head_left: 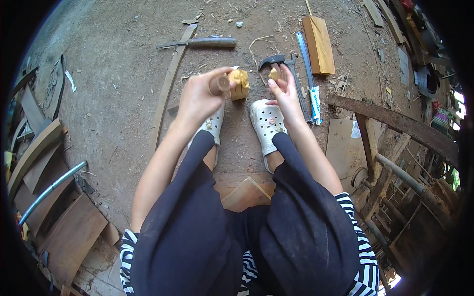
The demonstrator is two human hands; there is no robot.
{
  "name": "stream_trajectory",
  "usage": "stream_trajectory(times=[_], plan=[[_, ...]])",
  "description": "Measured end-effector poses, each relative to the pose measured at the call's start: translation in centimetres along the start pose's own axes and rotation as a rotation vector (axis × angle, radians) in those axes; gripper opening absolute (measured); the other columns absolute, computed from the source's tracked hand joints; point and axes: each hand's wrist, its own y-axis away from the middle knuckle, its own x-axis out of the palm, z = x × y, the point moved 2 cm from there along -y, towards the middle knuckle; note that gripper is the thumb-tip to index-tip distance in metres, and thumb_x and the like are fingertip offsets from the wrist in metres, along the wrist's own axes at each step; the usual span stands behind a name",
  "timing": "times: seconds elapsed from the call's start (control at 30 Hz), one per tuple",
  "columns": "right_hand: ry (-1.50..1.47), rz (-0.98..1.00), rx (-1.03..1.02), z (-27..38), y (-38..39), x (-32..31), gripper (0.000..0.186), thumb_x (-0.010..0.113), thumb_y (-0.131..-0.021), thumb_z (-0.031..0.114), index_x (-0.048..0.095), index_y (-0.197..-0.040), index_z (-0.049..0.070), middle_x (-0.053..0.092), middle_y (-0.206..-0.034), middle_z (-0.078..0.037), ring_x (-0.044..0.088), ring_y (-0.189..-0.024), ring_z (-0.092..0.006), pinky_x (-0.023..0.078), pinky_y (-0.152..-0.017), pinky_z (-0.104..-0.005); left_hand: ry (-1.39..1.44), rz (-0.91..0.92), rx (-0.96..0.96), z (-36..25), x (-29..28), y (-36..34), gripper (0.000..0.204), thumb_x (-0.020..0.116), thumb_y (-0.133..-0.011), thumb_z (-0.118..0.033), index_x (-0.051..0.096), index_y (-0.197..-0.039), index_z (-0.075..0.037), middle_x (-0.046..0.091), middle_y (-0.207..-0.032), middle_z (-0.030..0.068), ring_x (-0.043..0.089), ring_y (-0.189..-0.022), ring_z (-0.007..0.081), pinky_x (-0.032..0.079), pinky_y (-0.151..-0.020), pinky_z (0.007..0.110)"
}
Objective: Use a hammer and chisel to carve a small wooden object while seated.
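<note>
My left hand [203, 93] is closed around a tool with a round brown wooden handle [218, 85]; its butt end faces me and its working end is hidden. Just right of those fingers, on the ground beyond my shoes, stands a yellow wooden block [240, 85] with cuts in its surface. Between the thumb and fingers of my right hand [286, 93] is a small yellow wood piece [274, 74], apart from the block. A hammer with a dark head [272, 60] lies on the ground behind and beside this hand.
A wood-handled tool [212, 43] lies across a wooden strip [170, 89] at far left. Right of the hammer are a thin blue bar [304, 56], a white-and-blue packet [315, 103] and a larger yellow block [319, 44]. Curved boards [37, 148] flank the left, a rusty metal frame [395, 123] the right.
</note>
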Motion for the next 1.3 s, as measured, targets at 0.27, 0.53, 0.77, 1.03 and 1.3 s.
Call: stream_trajectory(times=[0.27, 0.53, 0.77, 1.03, 1.3], plan=[[0.750, 0.061, -0.342, -0.1, -1.9, 2.8, 0.064, 0.076, -0.076, 0.026, 0.053, -0.132, 0.005, 0.055, -0.123, -0.019, 0.051, -0.119, -0.0339, 0.042, -0.100, -0.0417, 0.179, 0.146, -0.056, 2.8, -1.4, -5.8, 0.037, 0.069, -0.089, -0.028, 0.068, -0.117, -0.003, 0.073, -0.088, 0.0090, 0.061, -0.065, 0.0090, 0.047, -0.057, 0.027], [0.727, 0.102, -0.514, 0.8, -3.5, 5.6, 0.050, 0.079, -0.074, 0.028, 0.060, -0.113, 0.002, 0.061, -0.109, -0.014, 0.059, -0.106, -0.0274, 0.045, -0.092, -0.0392, 0.134, 0.210, -0.130, 2.2, -2.2, -5.3, 0.036, 0.072, -0.086, -0.033, 0.071, -0.112, -0.008, 0.072, -0.082, 0.0076, 0.064, -0.071, 0.0111, 0.050, -0.065, 0.029], [0.537, 0.011, -0.644, 2.8, -0.7, 4.8, 0.043, 0.080, -0.072, 0.019, 0.064, -0.108, 0.002, 0.069, -0.089, -0.013, 0.066, -0.086, -0.0275, 0.050, -0.079, -0.0383, 0.099, 0.015, -0.131, 0.3, -3.9, -0.1, 0.038, 0.075, -0.085, -0.022, 0.068, -0.121, -0.010, 0.073, -0.082, 0.0065, 0.059, -0.072, 0.0053, 0.050, -0.064, 0.027], [0.089, 0.235, -0.319, 3.3, 1.4, 5.2, 0.039, 0.078, -0.081, 0.026, 0.065, -0.106, -0.001, 0.071, -0.087, -0.009, 0.066, -0.081, -0.0125, 0.051, -0.074, -0.0282, 0.262, -0.050, -0.167, -0.9, -5.0, 2.0, 0.036, 0.075, -0.085, -0.023, 0.069, -0.118, -0.008, 0.073, -0.091, 0.0095, 0.064, -0.082, 0.0070, 0.052, -0.072, 0.026], [0.102, 0.341, -0.228, 3.0, 2.2, 5.3, 0.037, 0.074, -0.086, 0.023, 0.062, -0.111, -0.002, 0.068, -0.095, -0.006, 0.063, -0.088, -0.0098, 0.050, -0.081, -0.0253, 0.239, -0.104, -0.070, -1.2, -4.9, 2.4, 0.032, 0.071, -0.088, -0.019, 0.069, -0.119, -0.009, 0.053, -0.064, -0.0080, 0.046, -0.061, 0.0014, 0.038, -0.055, 0.021]])
